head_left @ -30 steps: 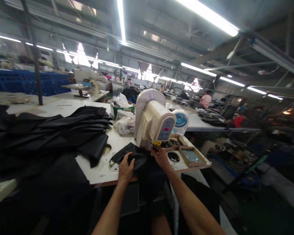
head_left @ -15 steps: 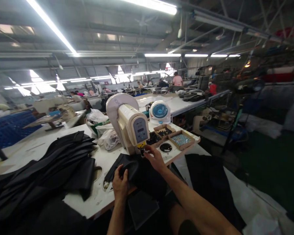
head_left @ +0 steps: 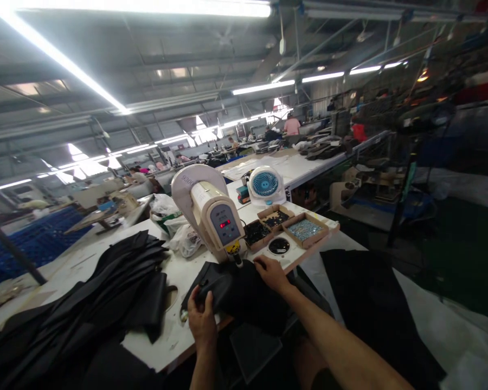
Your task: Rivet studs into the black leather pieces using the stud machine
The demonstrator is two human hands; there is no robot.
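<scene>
A cream machine (head_left: 214, 208) with a lit red display stands on the white table, its head over a piece of black fabric (head_left: 244, 295). My left hand (head_left: 202, 319) grips the fabric's left part between thumb and fingers. At the fabric's upper right edge, just right of the machine's tip, my right hand (head_left: 271, 273) has its fingers pressed together on the cloth. Right of the machine lie an open box of black parts (head_left: 257, 232), another box of dark parts (head_left: 275, 218) and a box of silvery parts (head_left: 305, 228). A round dish (head_left: 279, 246) sits in front of them.
Black fabric pieces (head_left: 106, 292) are heaped on the left of the table. A small blue-and-white fan (head_left: 265, 185) stands behind the boxes, plastic bags (head_left: 185, 240) left of the machine. Another black piece (head_left: 374, 303) hangs at right. People work in the background.
My right hand has come down from the machine's tip to the fabric beside it. The machine's display now glows red. The view has tilted slightly.
</scene>
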